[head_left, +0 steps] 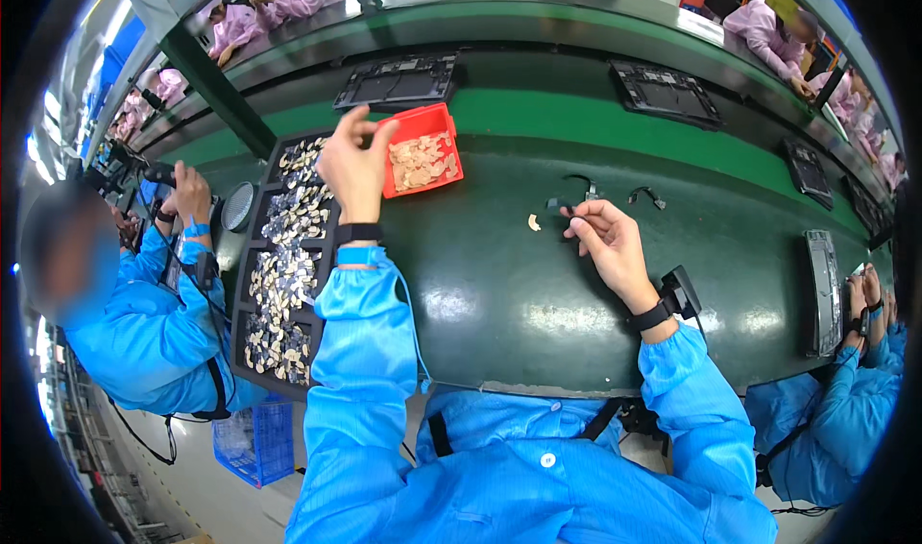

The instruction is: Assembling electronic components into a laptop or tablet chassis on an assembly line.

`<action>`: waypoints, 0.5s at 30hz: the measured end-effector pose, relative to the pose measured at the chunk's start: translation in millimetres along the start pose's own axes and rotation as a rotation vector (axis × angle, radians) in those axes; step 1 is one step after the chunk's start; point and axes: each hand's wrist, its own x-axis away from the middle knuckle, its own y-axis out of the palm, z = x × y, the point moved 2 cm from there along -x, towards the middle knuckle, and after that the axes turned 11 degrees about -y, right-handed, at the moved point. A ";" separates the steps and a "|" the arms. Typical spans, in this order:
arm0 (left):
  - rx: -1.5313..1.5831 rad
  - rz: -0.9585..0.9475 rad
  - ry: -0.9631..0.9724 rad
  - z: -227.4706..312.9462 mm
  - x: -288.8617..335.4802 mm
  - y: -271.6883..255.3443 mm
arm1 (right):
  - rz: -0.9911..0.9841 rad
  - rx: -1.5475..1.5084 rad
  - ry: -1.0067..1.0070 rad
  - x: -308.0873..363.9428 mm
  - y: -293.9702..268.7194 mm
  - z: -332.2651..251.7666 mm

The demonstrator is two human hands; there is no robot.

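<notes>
My left hand (353,165) is raised beside a red bin (449,183) that holds many small tan pieces (421,162). Its thumb and forefinger are apart, and I see nothing between them. To the right, the fingertips of my right hand (610,246) pinch a small dark part (567,213), mostly hidden by the fingers. Just beyond that hand lies a short black cable piece with a connector (590,192). A similar black cable piece (648,197) rests further right. One curved tan piece (534,222) sits alone on the green table (499,294).
A black compartmented tray (331,246) full of small black and tan parts stands left of my left forearm. Flat dark device housings (399,81) (665,94) lie along the far belt (538,97). Co-workers in blue sit close on both sides; a blue crate (254,443) stands below.
</notes>
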 end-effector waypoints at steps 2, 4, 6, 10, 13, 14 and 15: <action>-0.047 -0.001 0.087 -6.4 2.4 -2.0 | 0.023 0.012 0.002 -1.9 -1.7 3.1; 0.243 -0.019 0.353 22.0 39.9 -2.0 | 0.057 -0.004 0.027 -1.3 -5.1 5.1; 0.267 -0.460 0.451 54.0 95.2 10.2 | 0.127 -0.051 0.054 -1.3 -11.0 6.6; -0.056 -0.717 0.636 47.8 160.1 40.9 | 0.132 -0.111 0.014 -4.0 -13.8 4.4; -0.110 -0.862 0.751 47.0 186.5 20.0 | 0.167 -0.120 0.018 -2.7 -19.0 6.4; -0.120 -0.913 0.786 50.3 201.6 -0.8 | 0.175 -0.123 0.022 -1.8 -20.9 7.3; -0.109 -0.970 0.789 48.0 220.2 -21.9 | 0.165 -0.120 0.023 -3.2 -20.3 6.8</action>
